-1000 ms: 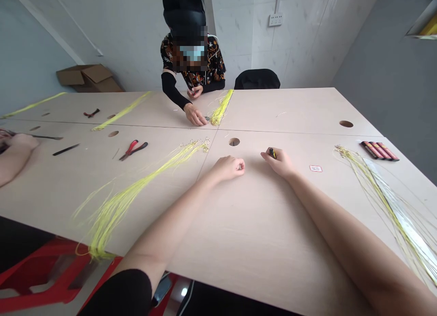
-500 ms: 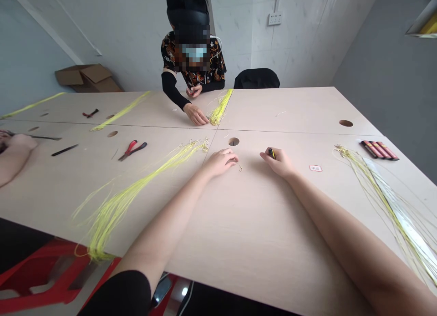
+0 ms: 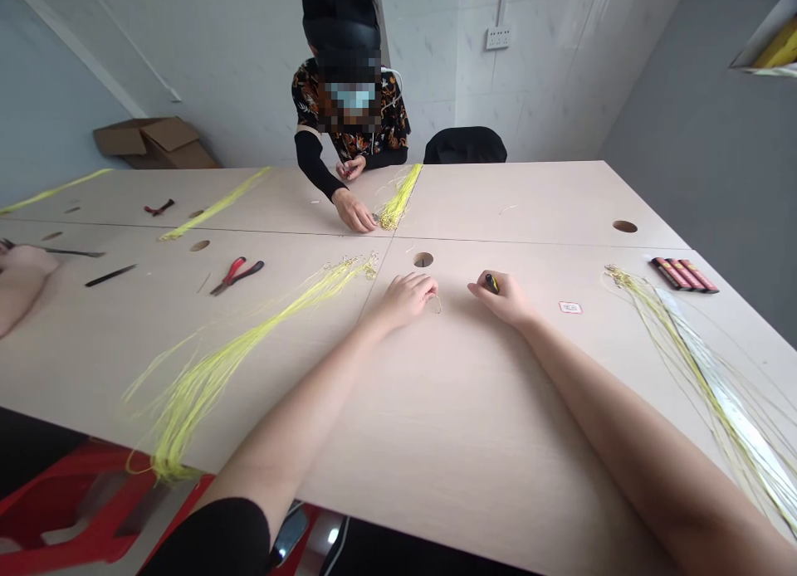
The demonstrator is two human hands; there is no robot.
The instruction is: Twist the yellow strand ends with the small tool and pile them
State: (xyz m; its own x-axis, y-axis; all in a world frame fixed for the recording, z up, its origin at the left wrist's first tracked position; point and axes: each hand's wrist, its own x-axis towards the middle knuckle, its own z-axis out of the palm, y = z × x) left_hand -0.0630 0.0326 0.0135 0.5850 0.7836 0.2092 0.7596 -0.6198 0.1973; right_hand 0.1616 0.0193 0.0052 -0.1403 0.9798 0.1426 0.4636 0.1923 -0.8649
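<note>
My left hand (image 3: 406, 298) rests on the table, its thumb and fingers pinched on a small gold fish hook (image 3: 439, 307) that sticks out to the right of the fingertips. Across a short gap, my right hand (image 3: 506, 295) is a loose fist around a short black stick with a yellow stripe (image 3: 491, 283); most of it is hidden in the palm. To the left lies a bundle of yellow lines (image 3: 274, 327) with gold hooks at its far end. Another bundle of yellowish lines (image 3: 676, 335) lies at the right, beside a white strip (image 3: 716, 368).
Red-handled pliers (image 3: 235, 275) lie left of the yellow bundle. Several red tubes (image 3: 685, 275) and a small red-edged label (image 3: 569, 307) are at the right. A round hole (image 3: 423, 260) is beyond my hands. Opposite, a co-worker's hand (image 3: 354, 211) touches another yellow bundle (image 3: 402, 196).
The view has shifted slightly. My left fingers have curled further over the hook, and its visible part has turned a little. My right hand keeps its grip on the black stick.
</note>
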